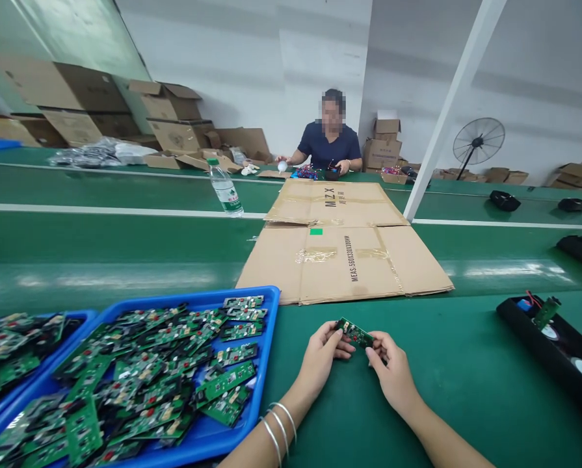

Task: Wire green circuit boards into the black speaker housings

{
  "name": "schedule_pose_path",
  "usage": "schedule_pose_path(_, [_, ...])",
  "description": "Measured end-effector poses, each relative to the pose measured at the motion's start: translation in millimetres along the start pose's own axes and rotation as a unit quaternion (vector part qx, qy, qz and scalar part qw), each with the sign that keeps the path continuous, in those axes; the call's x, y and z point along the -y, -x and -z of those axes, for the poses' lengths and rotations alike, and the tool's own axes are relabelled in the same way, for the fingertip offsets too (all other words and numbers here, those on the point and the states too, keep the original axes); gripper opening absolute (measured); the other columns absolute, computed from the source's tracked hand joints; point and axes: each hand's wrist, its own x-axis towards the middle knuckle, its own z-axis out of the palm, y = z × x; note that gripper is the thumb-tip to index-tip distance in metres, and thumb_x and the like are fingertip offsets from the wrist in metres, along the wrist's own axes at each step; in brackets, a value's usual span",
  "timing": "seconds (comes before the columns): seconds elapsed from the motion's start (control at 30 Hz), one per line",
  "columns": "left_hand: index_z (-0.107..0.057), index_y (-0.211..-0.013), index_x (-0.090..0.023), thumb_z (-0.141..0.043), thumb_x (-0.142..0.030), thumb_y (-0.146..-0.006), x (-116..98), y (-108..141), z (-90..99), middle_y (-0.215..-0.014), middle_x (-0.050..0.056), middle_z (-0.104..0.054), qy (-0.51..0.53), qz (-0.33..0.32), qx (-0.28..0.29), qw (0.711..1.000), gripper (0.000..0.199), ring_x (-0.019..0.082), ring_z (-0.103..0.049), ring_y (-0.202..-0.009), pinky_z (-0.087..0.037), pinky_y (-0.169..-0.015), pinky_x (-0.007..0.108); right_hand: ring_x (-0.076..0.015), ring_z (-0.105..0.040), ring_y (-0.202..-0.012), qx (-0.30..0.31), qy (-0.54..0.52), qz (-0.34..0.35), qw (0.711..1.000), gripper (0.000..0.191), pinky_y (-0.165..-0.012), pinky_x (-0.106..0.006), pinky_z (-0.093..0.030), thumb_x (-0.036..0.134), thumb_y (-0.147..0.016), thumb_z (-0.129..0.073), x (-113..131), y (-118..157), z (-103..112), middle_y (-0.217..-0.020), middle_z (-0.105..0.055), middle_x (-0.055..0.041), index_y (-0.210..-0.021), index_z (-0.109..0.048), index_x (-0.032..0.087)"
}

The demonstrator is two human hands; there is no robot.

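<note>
Between my two hands is a small green circuit board (355,333) with dark and light parts on its upper face. My left hand (324,351) pinches its left end with thumb and fingers. The right end is gripped by my right hand (391,367). The board is raised over the green table (339,416) and slopes down to the right. To the left of my hands, a blue tray (270,338) holds many similar circuit boards (173,370). On the right lies a long black speaker housing (558,351) with a board and wires sticking out of it.
A second blue tray (88,318) of boards stands at the far left. Flattened cardboard (369,266) lies ahead, with a water bottle (226,190) to its left. A person (330,143) sits across the table. Black housings (505,200) rest at the right, near a white post (447,110).
</note>
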Motion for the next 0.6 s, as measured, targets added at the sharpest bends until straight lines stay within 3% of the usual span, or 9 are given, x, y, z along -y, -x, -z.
schedule_pose_path(0.3, [-0.059, -0.088, -0.016, -0.072, -0.034, -0.064, -1.3, 0.6, 0.5, -0.069, 0.0, -0.065, 0.016, -0.016, 0.017, 1.0, 0.033, 0.015, -0.064, -0.061, -0.051, -0.053, 0.024, -0.0165, -0.058, -0.07, 0.015, 0.021, 0.036, 0.999, 0.019, -0.065, -0.027, -0.048, 0.033, -0.086, -0.05, 6.8, 3.7, 2.6, -0.084, -0.062, -0.004, -0.097, -0.061, 0.021])
schedule_pose_path(0.43, [-0.054, -0.07, -0.017, -0.073, -0.039, -0.064, 2.0, -3.6, 3.3, -0.054, -0.004, -0.059, 0.024, -0.025, 0.007, 0.999, 0.03, 0.011, -0.057, -0.048, -0.047, -0.049, 0.022, -0.0153, -0.058, -0.065, 0.013, 0.018, 0.036, 0.999, 0.027, -0.06, -0.025, -0.049, 0.033, -0.087, -0.047, 5.8, 4.8, -0.4, -0.079, -0.061, -0.0028, -0.111, -0.052, 0.02])
schedule_pose_path(0.6, [-0.052, -0.069, -0.018, -0.072, -0.044, -0.064, 6.3, -7.5, 4.9, -0.052, -0.006, -0.057, 0.029, -0.028, -0.01, 0.999, 0.033, 0.01, -0.056, -0.045, -0.045, -0.047, 0.021, -0.0149, -0.058, -0.064, 0.014, -0.004, 0.031, 0.999, 0.032, -0.058, -0.025, -0.05, 0.034, -0.09, -0.041, 1.7, 4.3, -3.4, -0.079, -0.061, -0.0025, -0.118, -0.042, 0.02])
